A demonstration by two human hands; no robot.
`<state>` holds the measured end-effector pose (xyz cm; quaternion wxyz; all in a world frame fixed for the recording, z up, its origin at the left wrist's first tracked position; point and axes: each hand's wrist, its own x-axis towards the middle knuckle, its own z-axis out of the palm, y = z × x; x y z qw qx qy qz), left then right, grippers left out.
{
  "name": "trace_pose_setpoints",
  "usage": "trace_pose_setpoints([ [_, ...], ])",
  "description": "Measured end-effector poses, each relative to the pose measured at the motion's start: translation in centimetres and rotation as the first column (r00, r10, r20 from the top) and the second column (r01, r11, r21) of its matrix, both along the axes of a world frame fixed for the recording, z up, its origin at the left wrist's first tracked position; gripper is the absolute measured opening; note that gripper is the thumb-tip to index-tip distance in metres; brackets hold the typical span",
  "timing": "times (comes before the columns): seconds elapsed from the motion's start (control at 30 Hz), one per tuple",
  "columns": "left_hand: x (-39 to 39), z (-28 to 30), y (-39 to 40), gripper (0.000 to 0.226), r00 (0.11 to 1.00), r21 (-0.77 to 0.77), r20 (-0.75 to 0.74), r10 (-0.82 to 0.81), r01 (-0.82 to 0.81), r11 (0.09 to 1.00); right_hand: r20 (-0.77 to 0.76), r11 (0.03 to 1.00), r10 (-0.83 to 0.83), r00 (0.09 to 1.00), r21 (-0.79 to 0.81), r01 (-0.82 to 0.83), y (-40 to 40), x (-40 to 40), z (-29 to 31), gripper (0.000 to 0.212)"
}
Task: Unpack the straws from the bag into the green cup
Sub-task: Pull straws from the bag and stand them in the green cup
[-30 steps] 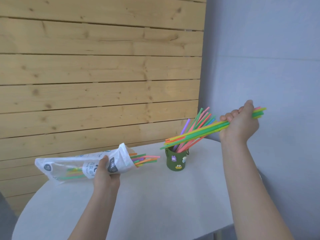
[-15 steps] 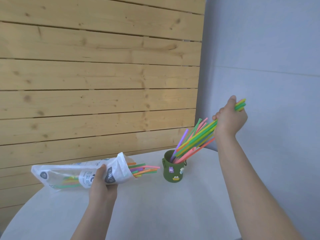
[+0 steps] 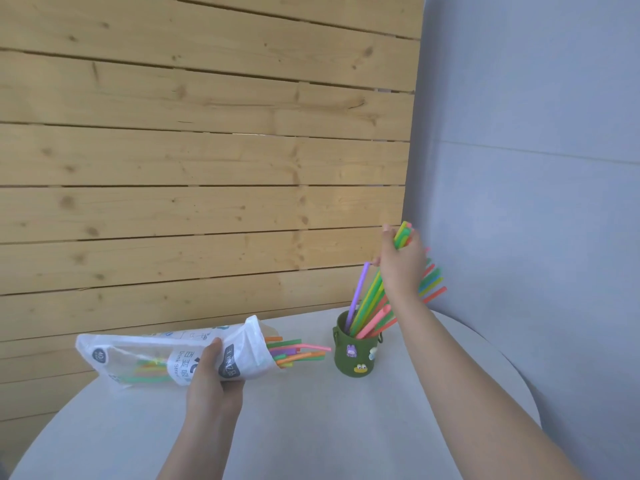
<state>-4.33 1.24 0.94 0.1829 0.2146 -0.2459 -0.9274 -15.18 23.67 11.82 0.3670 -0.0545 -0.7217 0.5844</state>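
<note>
The right hand (image 3: 401, 268) is curled round a bundle of straws (image 3: 372, 299) near their upper ends, above the cup (image 3: 355, 355); their lower ends already sit inside its mouth, leaning back toward the hand. More straws fan out to the right of the cup behind that hand, apparently standing in it. The left hand (image 3: 213, 379) is clamped on the bag (image 3: 166, 355) about its middle, left of the cup and held roughly level just over the worktop (image 3: 346, 427), its open mouth facing the cup. A second lot of straws (image 3: 298, 351) pokes from that mouth, stopping just short of the cup; a few more show through the film deeper in.

The straws are thin plastic tubes in green, yellow, pink, orange and purple: by the look, very light, smooth and a little springy, so a loose hold would likely let them fan or slip. Gripping the bunch as a whole near one end seems best. The bag is crinkly, printed film, soft and shapeless, best held round the straws inside. The cup is small, dark green, with little stuck-on figures; light enough, I judge, to tip under leaning straws.
</note>
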Motion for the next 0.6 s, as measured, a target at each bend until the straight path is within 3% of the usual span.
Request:
trace_pose_setpoints([
  [0.17,-0.2,0.0,-0.2,0.022,1.0,0.011,0.002,-0.008,0.008,1.0,0.139,0.979,0.08,0.987,0.175,-0.104,0.1,-0.6,-1.0,0.032],
  [0.33,-0.3,0.0,-0.1,0.029,1.0,0.017,-0.012,-0.017,0.017,1.0,-0.054,0.997,0.014,0.998,0.083,-0.009,0.6,0.1,-0.3,0.063],
  [0.4,-0.3,0.1,-0.1,0.03,1.0,0.023,-0.018,-0.015,0.016,1.0,-0.124,0.988,-0.01,0.992,0.15,0.029,0.7,0.3,-0.2,0.05],
  [0.47,-0.3,0.0,-0.1,0.031,1.0,0.023,-0.021,-0.019,0.02,1.0,-0.094,0.943,-0.015,0.995,0.331,0.046,0.8,0.3,-0.2,0.022],
  [0.53,-0.2,0.0,-0.1,0.032,1.0,0.023,-0.02,-0.019,0.02,1.0,-0.005,0.897,-0.012,1.0,0.443,0.013,0.9,0.2,-0.2,0.022],
  [0.6,-0.1,0.1,-0.1,0.03,1.0,0.025,-0.023,-0.021,0.021,0.999,0.017,0.897,-0.031,0.999,0.441,0.02,0.9,0.5,0.1,0.024],
])
